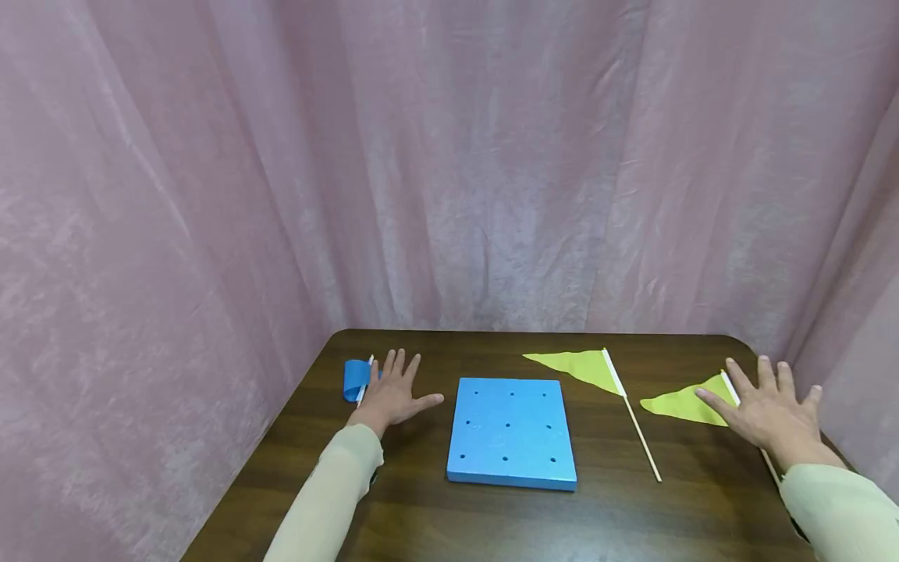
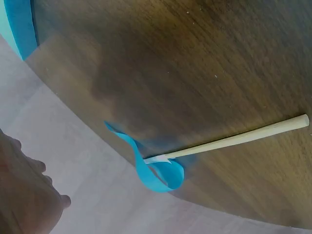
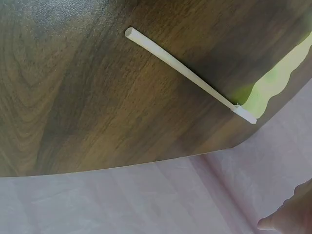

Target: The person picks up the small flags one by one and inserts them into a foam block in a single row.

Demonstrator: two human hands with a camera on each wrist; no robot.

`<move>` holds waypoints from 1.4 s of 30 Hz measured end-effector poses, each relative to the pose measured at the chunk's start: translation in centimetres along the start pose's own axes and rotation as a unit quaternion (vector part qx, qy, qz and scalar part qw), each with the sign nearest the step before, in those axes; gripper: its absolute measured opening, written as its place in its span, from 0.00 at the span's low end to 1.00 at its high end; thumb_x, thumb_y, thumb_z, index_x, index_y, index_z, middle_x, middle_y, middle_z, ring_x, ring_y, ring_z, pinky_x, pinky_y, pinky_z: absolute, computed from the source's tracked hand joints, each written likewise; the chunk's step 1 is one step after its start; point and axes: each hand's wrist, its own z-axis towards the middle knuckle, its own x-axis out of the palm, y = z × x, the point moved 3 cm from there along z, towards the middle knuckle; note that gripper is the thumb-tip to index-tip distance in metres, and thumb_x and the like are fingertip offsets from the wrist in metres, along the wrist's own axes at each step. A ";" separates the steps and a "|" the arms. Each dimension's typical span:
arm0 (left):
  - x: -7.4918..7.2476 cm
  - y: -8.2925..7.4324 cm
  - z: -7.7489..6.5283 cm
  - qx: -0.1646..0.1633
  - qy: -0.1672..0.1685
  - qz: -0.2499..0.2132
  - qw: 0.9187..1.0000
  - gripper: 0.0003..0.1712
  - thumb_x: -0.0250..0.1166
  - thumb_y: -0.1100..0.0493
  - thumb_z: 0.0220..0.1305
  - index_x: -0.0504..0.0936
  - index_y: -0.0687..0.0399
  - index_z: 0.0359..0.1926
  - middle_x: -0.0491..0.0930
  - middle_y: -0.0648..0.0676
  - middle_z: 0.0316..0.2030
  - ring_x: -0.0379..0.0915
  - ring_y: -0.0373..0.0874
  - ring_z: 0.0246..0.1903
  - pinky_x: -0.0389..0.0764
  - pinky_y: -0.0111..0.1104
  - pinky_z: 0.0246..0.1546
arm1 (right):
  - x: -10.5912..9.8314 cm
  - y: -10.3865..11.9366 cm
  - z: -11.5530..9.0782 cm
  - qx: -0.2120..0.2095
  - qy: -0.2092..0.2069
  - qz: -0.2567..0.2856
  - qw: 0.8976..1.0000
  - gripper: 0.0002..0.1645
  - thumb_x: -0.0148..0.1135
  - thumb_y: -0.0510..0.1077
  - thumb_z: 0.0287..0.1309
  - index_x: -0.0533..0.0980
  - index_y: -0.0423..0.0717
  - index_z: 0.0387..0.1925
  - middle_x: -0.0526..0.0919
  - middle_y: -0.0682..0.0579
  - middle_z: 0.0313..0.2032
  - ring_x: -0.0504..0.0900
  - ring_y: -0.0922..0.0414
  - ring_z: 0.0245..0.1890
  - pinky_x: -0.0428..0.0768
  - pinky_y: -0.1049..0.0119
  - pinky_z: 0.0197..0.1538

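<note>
Fingers spread, my left hand (image 1: 391,396) hovers over the table's left side and holds nothing. It partly covers a small blue flag (image 1: 355,379) whose cloth curls round; the left wrist view shows that flag's pale wooden stick (image 2: 239,139) lying on the table. On the right, my right hand (image 1: 776,411) is likewise spread and holds nothing. It overlaps a yellow-green pennant flag (image 1: 684,403), hiding part of its stick, which shows whole in the right wrist view (image 3: 180,68). A second yellow-green pennant (image 1: 581,367) lies left of that hand, its stick slanting toward me.
Between the hands sits a flat blue block (image 1: 509,429) with rows of small holes in its top. Everything rests on a dark brown wooden table (image 1: 421,515) with rounded far corners. Pink curtains (image 1: 477,172) hang behind and beside it.
</note>
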 end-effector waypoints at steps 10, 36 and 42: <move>1.2 -1.1 -0.5 0.030 0.031 -0.032 0.999 0.60 0.52 0.18 0.57 0.49 0.47 0.79 0.42 0.61 0.77 0.31 0.58 0.76 0.34 0.59 0.71 | 0.7 1.4 0.2 -0.006 -0.002 0.027 1.000 0.57 0.41 0.76 0.66 0.44 0.42 0.77 0.37 0.20 0.70 0.35 0.22 0.69 0.34 0.19 0.56; 3.0 -3.2 -1.6 0.089 0.108 -0.077 0.987 0.58 0.58 0.19 0.53 0.55 0.40 0.78 0.51 0.59 0.76 0.38 0.58 0.76 0.42 0.58 0.71 | 2.3 5.1 0.5 -0.021 -0.040 0.079 0.996 0.55 0.48 0.72 0.67 0.51 0.34 0.74 0.51 0.21 0.68 0.51 0.20 0.64 0.56 0.24 0.57; 3.6 -3.2 -1.8 0.090 0.116 -0.106 0.984 0.56 0.58 0.20 0.54 0.55 0.37 0.78 0.51 0.59 0.76 0.38 0.57 0.76 0.42 0.56 0.72 | 2.9 6.0 0.5 -0.017 -0.047 0.095 0.994 0.53 0.49 0.71 0.67 0.55 0.32 0.72 0.55 0.21 0.66 0.54 0.21 0.63 0.59 0.25 0.56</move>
